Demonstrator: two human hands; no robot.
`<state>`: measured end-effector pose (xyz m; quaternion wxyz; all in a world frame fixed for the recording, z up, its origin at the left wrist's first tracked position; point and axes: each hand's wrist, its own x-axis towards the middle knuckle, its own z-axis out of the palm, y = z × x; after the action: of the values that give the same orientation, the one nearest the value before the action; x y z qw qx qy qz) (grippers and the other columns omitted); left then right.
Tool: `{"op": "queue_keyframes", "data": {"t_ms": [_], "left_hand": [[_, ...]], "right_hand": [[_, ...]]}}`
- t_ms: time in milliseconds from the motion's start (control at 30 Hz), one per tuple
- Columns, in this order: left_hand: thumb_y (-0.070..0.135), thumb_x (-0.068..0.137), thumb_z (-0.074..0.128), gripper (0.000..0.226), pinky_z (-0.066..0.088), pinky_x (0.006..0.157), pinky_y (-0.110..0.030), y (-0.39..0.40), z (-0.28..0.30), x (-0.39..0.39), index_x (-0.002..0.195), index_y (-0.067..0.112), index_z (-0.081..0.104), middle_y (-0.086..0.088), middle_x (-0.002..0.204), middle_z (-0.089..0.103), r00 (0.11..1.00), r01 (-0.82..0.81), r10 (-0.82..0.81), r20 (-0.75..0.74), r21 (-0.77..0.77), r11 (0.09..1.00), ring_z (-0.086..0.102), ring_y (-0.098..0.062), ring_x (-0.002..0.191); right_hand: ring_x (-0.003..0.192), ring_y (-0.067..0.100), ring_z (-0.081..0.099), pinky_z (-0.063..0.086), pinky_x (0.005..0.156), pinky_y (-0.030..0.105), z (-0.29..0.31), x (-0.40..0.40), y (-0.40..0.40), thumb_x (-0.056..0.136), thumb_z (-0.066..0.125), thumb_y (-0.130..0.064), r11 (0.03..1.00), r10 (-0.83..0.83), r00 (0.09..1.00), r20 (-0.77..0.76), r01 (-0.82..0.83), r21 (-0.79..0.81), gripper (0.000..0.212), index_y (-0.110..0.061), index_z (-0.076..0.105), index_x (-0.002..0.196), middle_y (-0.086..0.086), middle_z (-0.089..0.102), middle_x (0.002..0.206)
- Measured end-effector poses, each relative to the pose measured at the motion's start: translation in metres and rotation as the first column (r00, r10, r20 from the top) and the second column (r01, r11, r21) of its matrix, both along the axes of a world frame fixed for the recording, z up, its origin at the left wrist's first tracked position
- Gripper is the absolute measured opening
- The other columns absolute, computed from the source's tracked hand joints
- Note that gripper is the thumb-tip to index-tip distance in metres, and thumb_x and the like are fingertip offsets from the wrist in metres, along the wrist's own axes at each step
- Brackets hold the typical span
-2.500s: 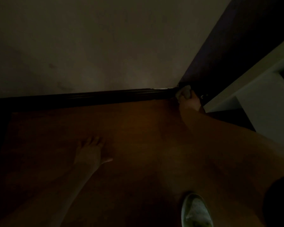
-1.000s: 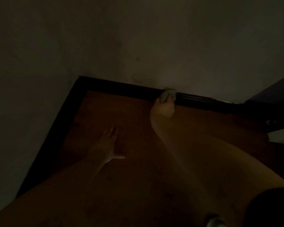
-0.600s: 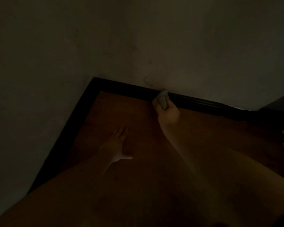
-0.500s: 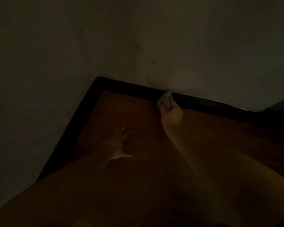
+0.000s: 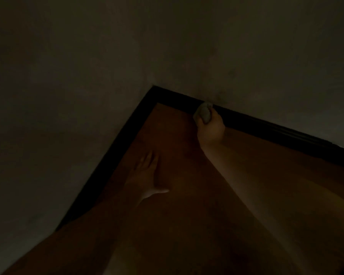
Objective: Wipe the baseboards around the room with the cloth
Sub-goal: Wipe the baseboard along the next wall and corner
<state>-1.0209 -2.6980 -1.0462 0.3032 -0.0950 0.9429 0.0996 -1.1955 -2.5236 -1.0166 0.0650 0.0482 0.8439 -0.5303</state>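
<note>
A: What's biggest in view on my feed?

B: Two dim walls (image 5: 68,76), left and far, meeting at a corner near centre. Very dark, so not much detail.

A: Below that?

B: Reddish-brown floor (image 5: 173,132), wedge-shaped, widening toward the near right. A black baseboard (image 5: 276,132) runs along the far wall and another along the left wall; they join at the far corner.

A: Arms?

B: Both reach in from the near edge. I see the right arm stretched far, the left lower on the left side.

A: State of the hands?

B: Right hand (image 5: 210,129) is curled round a pale bunched cloth (image 5: 203,114), fingers wrapped on it. Left hand (image 5: 146,175) lies flat on the floor, fingers straight and together, thumb out to the right, holding nothing.

A: Where's the cloth exactly?

B: Pressed vs. the far-wall baseboard, just right of the corner, its top at the baseboard's upper edge where the wall starts. Can't tell texture or colour beyond pale grey-green, too dark.

A: Left hand vs. baseboard?

B: Near the left-wall run, apart from it.
</note>
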Motion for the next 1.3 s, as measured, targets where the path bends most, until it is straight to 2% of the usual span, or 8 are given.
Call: {"op": "queue_keyframes", "data": {"t_ms": [167,400,633,800,933,1067,1167,1300], "left_hand": [[0.071,0.066,0.074,0.136,0.005,0.122,-0.052,0.009,-0.002,0.0,0.155,0.024,-0.018,0.001,0.162,-0.026,1.0,-0.012,0.013,-0.004,0.04,0.999,-0.017,-0.025,0.15],[0.062,0.069,0.078,0.135,0.007,0.121,-0.051,0.011,-0.001,0.002,0.154,0.025,-0.021,0.003,0.159,-0.03,0.999,-0.036,0.037,-0.028,0.043,0.998,-0.019,-0.022,0.149],[0.052,0.072,0.081,0.135,0.004,0.121,-0.049,0.02,0.009,-0.004,0.154,0.021,-0.021,-0.001,0.16,-0.029,0.997,-0.075,0.075,0.003,0.038,0.996,-0.02,-0.025,0.149],[0.053,0.073,0.08,0.133,0.002,0.123,-0.048,0.02,0.014,-0.005,0.154,0.022,-0.021,0.0,0.159,-0.031,0.997,-0.078,0.078,0.008,0.033,0.996,-0.02,-0.024,0.149],[0.054,0.072,0.08,0.134,0.004,0.123,-0.049,0.021,0.017,-0.006,0.154,0.021,-0.02,-0.002,0.161,-0.028,0.997,-0.068,0.068,0.021,0.023,0.997,-0.019,-0.026,0.15],[0.057,0.071,0.08,0.135,0.004,0.121,-0.049,0.02,0.016,-0.006,0.154,0.021,-0.021,-0.001,0.16,-0.029,0.998,-0.056,0.056,0.033,0.015,0.998,-0.017,-0.024,0.15],[0.055,0.07,0.081,0.136,0.004,0.121,-0.048,0.023,0.016,-0.008,0.154,0.02,-0.02,-0.003,0.161,-0.028,0.997,-0.06,0.059,0.046,0.004,0.998,-0.015,-0.026,0.15],[0.056,0.071,0.08,0.135,0.008,0.123,-0.051,0.024,0.017,-0.009,0.154,0.019,-0.02,-0.003,0.162,-0.025,0.997,-0.056,0.056,0.057,-0.007,0.998,-0.014,-0.027,0.151]], "right_hand": [[0.107,0.015,0.056,0.042,0.087,0.023,-0.003,-0.013,-0.048,0.1,0.053,-0.024,0.994,0.053,0.998,-0.018,-0.055,-0.098,0.037,-0.019,0.056,0.136,0.004,0.061,0.117],[0.111,0.016,0.056,0.045,0.094,0.021,-0.002,-0.027,-0.105,0.099,0.057,-0.023,0.972,0.171,0.985,0.003,-0.168,-0.163,0.046,-0.013,0.05,0.143,0.007,0.061,0.126],[0.093,0.019,0.06,0.042,0.064,0.013,0.002,-0.042,-0.139,0.1,0.054,-0.019,0.971,0.19,0.98,0.051,-0.18,-0.159,0.021,-0.009,0.067,0.113,0.002,0.061,0.096],[0.089,0.02,0.062,0.05,0.071,0.026,0.01,-0.047,-0.141,0.098,0.058,-0.024,0.987,0.073,0.985,0.158,-0.048,-0.155,0.021,-0.009,0.069,0.108,0.012,0.068,0.105],[0.096,0.022,0.064,0.056,0.078,0.031,0.013,-0.042,-0.116,0.096,0.061,-0.026,0.962,-0.07,0.955,0.288,0.141,-0.235,0.031,-0.013,0.065,0.124,0.01,0.068,0.112],[0.098,0.023,0.064,0.053,0.077,0.023,0.006,-0.034,-0.081,0.098,0.058,-0.028,0.961,-0.132,0.959,0.25,0.186,-0.204,0.029,-0.012,0.064,0.121,0.008,0.068,0.111],[0.105,0.023,0.061,0.051,0.093,0.036,0.001,-0.024,-0.065,0.097,0.058,-0.025,0.94,-0.23,0.945,0.232,0.278,-0.199,0.033,-0.012,0.059,0.127,0.009,0.065,0.118],[0.107,0.022,0.059,0.05,0.092,0.036,-0.006,-0.013,-0.061,0.094,0.062,-0.023,0.966,-0.167,0.973,0.157,0.193,-0.169,0.035,-0.019,0.054,0.128,0.005,0.06,0.12]]}}
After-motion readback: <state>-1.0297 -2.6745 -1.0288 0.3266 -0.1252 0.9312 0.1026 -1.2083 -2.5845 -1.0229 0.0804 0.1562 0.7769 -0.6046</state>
